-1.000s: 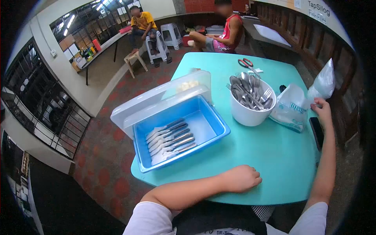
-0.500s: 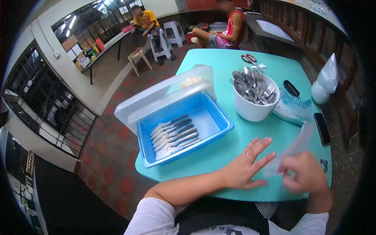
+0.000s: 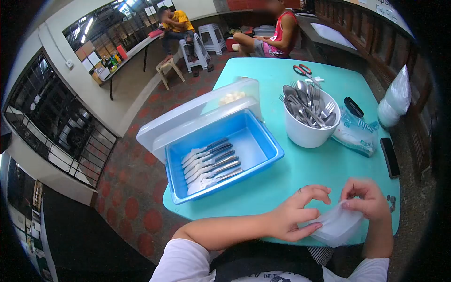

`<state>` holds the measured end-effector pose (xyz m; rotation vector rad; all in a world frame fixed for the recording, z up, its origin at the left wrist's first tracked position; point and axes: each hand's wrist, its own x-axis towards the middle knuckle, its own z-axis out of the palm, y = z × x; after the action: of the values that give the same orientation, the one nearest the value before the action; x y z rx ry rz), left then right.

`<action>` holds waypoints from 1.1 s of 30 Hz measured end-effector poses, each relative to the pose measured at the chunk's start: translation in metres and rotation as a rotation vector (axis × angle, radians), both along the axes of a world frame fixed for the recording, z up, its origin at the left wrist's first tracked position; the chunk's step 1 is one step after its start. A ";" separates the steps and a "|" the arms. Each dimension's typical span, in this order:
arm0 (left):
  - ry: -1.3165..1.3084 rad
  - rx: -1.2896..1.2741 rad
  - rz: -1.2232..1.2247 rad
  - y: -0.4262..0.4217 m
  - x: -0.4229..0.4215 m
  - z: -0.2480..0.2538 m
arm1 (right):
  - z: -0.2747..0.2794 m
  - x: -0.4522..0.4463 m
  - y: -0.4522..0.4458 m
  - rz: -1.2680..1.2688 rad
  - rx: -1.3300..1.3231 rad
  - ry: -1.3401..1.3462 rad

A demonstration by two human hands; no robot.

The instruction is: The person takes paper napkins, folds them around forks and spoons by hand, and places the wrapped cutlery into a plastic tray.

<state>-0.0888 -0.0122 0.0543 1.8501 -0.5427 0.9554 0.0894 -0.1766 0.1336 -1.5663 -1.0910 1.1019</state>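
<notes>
Near the front edge of the turquoise table (image 3: pixel 263 197), my right hand (image 3: pixel 369 199) pinches a thin, translucent white plastic sheet or bag (image 3: pixel 336 228). My left hand (image 3: pixel 300 214) is at its left side, thumb against the plastic and the other fingers curved and apart. In the blue tray (image 3: pixel 253 136) at the left lie several metal utensils (image 3: pixel 216 164) side by side, their left ends wrapped in white. A white bucket (image 3: pixel 307 134) holds many spoons and forks (image 3: pixel 307 105). Right of it lies a teal and white packet (image 3: pixel 359 134).
A clear lid (image 3: pixel 197 117) leans behind the tray. Scissors (image 3: pixel 305 71) lie at the back, a black object (image 3: pixel 353 107) and phone (image 3: pixel 390 157) at the right, near a plastic-wrapped white bundle (image 3: pixel 394 101). Two people (image 3: pixel 178 28) (image 3: pixel 277 35) sit beyond the table.
My right hand has come from the table's right side to the front with the thin plastic. My left hand has opened from a fist and now touches it.
</notes>
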 end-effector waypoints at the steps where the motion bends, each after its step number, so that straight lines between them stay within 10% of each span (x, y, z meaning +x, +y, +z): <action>1: -0.035 -0.018 0.000 0.001 0.001 0.003 | -0.005 0.007 0.002 -0.038 -0.023 0.075; 14: 0.695 -0.111 0.519 0.046 0.046 -0.068 | -0.103 0.091 0.029 -0.229 -0.025 -0.187; 20: 0.876 -0.116 0.418 0.055 0.052 -0.064 | -0.127 0.100 0.031 -0.230 -0.063 -0.761; 33: 0.851 0.033 0.444 0.062 0.062 -0.072 | -0.132 0.117 0.025 -0.230 0.078 -0.627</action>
<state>-0.0266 0.0500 -0.0179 2.2240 0.3847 0.3379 0.2061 -0.1511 0.0013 -1.9752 -1.2891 0.4069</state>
